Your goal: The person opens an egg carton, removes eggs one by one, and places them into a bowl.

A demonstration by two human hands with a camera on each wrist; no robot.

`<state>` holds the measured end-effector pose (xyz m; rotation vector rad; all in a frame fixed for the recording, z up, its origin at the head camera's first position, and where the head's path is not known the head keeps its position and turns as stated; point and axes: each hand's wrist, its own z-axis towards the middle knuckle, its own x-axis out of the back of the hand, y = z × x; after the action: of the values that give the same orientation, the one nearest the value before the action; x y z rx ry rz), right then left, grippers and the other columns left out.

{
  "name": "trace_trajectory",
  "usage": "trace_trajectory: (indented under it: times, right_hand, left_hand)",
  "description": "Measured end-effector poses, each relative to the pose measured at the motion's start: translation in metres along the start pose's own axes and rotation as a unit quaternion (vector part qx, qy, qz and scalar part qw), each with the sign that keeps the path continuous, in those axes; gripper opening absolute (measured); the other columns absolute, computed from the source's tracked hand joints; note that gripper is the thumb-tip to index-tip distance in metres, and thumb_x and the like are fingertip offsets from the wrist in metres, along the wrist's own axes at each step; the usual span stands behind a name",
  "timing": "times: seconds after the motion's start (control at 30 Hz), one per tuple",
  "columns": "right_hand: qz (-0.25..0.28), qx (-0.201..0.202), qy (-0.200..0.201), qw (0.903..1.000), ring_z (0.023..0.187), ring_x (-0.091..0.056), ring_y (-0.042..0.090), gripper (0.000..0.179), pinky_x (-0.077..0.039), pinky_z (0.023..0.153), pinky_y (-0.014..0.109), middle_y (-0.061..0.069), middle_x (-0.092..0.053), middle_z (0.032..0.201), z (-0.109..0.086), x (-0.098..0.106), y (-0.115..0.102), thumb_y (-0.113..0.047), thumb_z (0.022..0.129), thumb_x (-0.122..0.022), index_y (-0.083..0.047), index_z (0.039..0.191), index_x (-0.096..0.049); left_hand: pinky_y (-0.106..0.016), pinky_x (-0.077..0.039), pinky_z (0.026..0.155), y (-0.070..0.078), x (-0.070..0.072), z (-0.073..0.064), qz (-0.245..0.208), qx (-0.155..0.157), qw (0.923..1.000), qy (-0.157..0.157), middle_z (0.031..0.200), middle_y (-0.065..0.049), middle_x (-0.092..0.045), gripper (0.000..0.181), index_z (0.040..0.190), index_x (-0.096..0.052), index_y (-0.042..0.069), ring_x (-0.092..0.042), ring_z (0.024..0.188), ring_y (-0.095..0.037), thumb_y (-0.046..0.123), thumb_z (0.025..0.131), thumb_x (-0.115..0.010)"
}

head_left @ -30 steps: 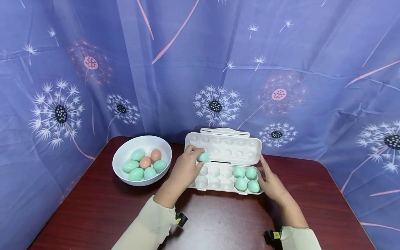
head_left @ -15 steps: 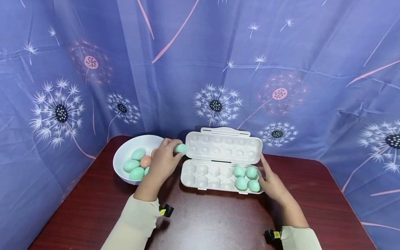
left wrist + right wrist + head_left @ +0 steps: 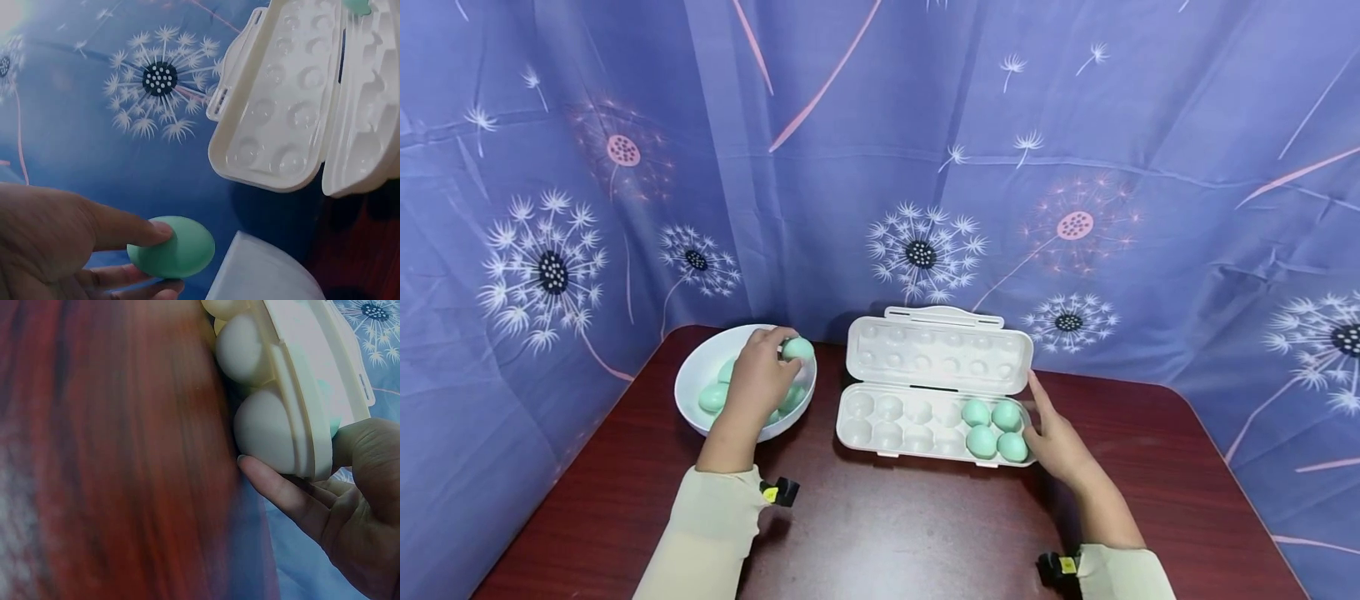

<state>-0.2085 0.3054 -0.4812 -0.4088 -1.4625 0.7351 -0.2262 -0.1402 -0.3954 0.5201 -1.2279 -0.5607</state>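
- Left hand [image 3: 762, 373] swings from box [image 3: 940, 357] to bowl [image 3: 700, 360], pinching a green egg [image 3: 798, 348] by the rim!
- Right hand [image 3: 1062, 450] (unmoved) grips the box's end; four eggs [image 3: 981, 442] sit inside, so this one looks bowl-side.

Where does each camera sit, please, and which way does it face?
Head: on the head, facing forward and down at bowl, egg carton and table; left hand, right hand and sleeves show.
Left wrist: on that wrist, facing the pinched green egg and open carton; left hand shows.
Right wrist: on that wrist, facing the carton's end and table; right hand shows.
Head and left wrist both show that egg.
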Motion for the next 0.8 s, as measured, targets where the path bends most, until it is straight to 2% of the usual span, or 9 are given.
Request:
trace_trajectory:
  times: [0.2, 0.5, 0.7, 0.8]
  right_hand:
    - [0.002, -0.005, -0.002, 1.0, 0.093, -0.06, 0.025, 0.089, -0.046, 0.068, 0.023, 0.027, -0.058, 0.138, 0.001, -0.001, 0.002, 0.004, 0.094, -0.049, -0.019, 0.164, 0.002]
    - [0.006, -0.008, -0.005, 0.9999, 0.092, -0.06, 0.024, 0.089, -0.047, 0.068, 0.024, 0.027, -0.057, 0.14, 0.001, -0.003, 0.002, 0.002, 0.095, -0.049, -0.02, 0.164, 0.002]
    - [0.008, -0.018, -0.008, 0.9998, 0.089, -0.06, 0.023, 0.089, -0.046, 0.067, 0.024, 0.028, -0.055, 0.142, 0.001, -0.001, 0.001, 0.002, 0.096, -0.048, -0.023, 0.164, 0.004]
    - [0.005, -0.013, -0.007, 0.9999, 0.094, -0.06, 0.025, 0.089, -0.046, 0.069, 0.024, 0.028, -0.055, 0.141, 0.001, 0.0, 0.001, 0.003, 0.096, -0.048, -0.021, 0.164, 0.004]
  left_hand:
    - [-0.054, -0.049, 0.097, -0.01, -0.003, 0.003, 0.015, 0.013, 0.9997, -0.013, 0.125, -0.028, -0.06, 0.041, 0.128, -0.064, 0.001, -0.06, 0.116, -0.043, 0.009, 0.088, -0.071]
    - [-0.054, -0.05, 0.092, -0.02, -0.01, 0.006, 0.038, 0.027, 0.998, -0.042, 0.122, -0.026, -0.061, 0.042, 0.127, -0.065, 0.003, -0.063, 0.108, -0.042, 0.01, 0.086, -0.07]
    - [-0.053, -0.051, 0.09, -0.024, -0.015, 0.007, 0.043, 0.027, 0.9976, -0.047, 0.12, -0.025, -0.061, 0.042, 0.126, -0.066, 0.005, -0.064, 0.105, -0.041, 0.011, 0.085, -0.071]
    - [-0.054, -0.051, 0.09, -0.025, -0.017, 0.007, 0.044, 0.027, 0.9974, -0.051, 0.119, -0.025, -0.061, 0.042, 0.127, -0.066, 0.004, -0.064, 0.105, -0.041, 0.01, 0.086, -0.07]
